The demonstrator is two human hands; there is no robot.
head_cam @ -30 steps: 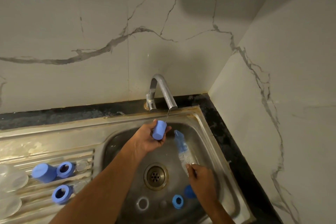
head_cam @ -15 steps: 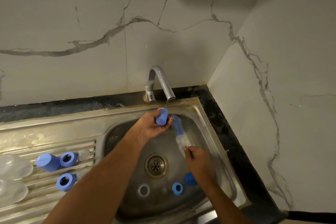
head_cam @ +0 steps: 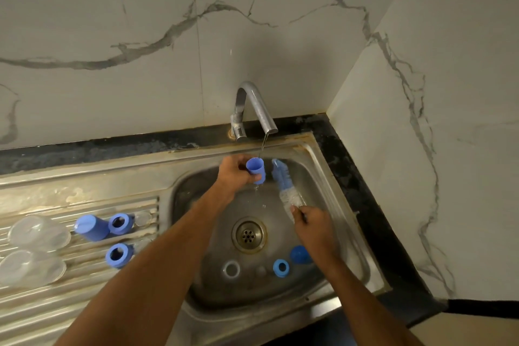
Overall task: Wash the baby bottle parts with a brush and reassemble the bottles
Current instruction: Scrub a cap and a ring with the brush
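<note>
My left hand (head_cam: 234, 173) grips a blue bottle cap (head_cam: 255, 170) under the tap's thin stream, its open mouth turned up. My right hand (head_cam: 313, 226) holds the handle of a bottle brush (head_cam: 285, 189), whose blue tip points up beside the cap without touching it. In the sink basin (head_cam: 348, 222) lie a blue collar ring (head_cam: 281, 267), a blue cap (head_cam: 300, 255), a pale ring (head_cam: 231, 269) and a small clear part (head_cam: 260, 270). On the drainboard (head_cam: 70, 303) sit a blue cap (head_cam: 91, 227), two blue rings (head_cam: 121, 223) (head_cam: 118, 255) and clear bottles (head_cam: 39, 233) (head_cam: 31, 267).
The steel tap (head_cam: 252, 109) runs water at the back of the sink. A drain (head_cam: 248, 234) sits mid-basin. Marble walls close in behind and on the right, with a black counter strip (head_cam: 365, 191) along the sink's edge.
My left hand has turned the blue cap so its mouth faces up under the water. The brush has stayed beside it. The camera has tilted slightly.
</note>
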